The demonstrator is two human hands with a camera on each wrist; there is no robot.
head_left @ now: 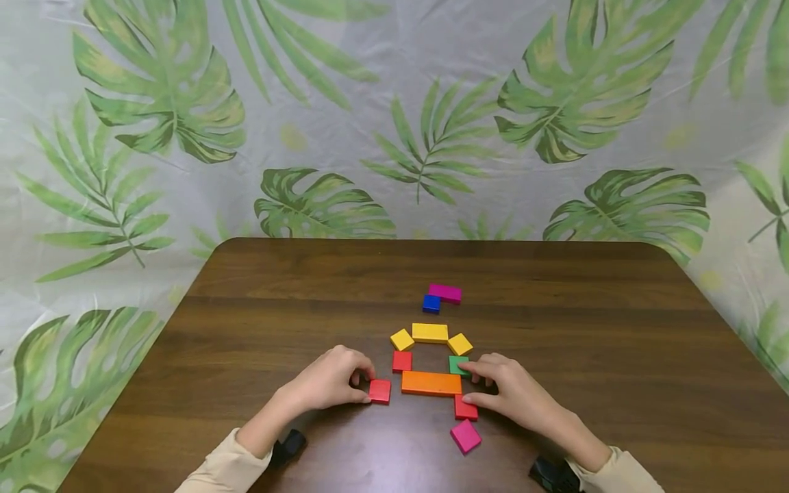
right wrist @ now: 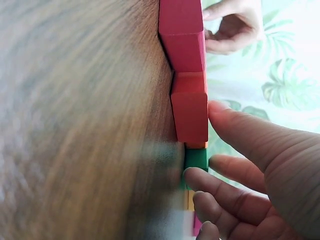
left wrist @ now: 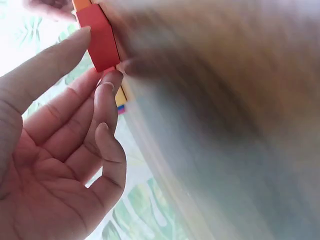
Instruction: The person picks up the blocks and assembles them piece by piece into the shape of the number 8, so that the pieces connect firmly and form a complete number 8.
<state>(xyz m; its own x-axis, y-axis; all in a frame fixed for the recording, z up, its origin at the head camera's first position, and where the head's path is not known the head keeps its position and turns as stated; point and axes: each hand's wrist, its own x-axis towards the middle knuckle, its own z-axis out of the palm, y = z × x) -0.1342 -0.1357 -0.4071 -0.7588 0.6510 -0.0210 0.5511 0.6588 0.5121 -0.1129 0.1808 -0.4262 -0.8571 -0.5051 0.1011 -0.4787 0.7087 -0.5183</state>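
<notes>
My left hand [head_left: 333, 378] pinches a red square block [head_left: 379, 392] between thumb and fingers, just left of the other blocks. In the left wrist view the thumb lies against this red block [left wrist: 100, 37], with fingertips at its lower end. My right hand [head_left: 514, 392] reaches in from the right. Its thumb rests at a second red block [head_left: 466, 408], and a fingertip touches the green block [head_left: 457, 364]. Between the hands lies a long orange block [head_left: 431, 383]. Another red block [head_left: 403, 361] sits above its left end.
A yellow bar [head_left: 430, 333] lies farther back, flanked by two tilted yellow squares [head_left: 403, 339]. Beyond are a blue block [head_left: 431, 304] and a magenta bar [head_left: 446, 294]. A pink block [head_left: 465, 436] lies nearest, on the brown table [head_left: 277, 287]. A leaf-patterned cloth [head_left: 431, 41] hangs behind.
</notes>
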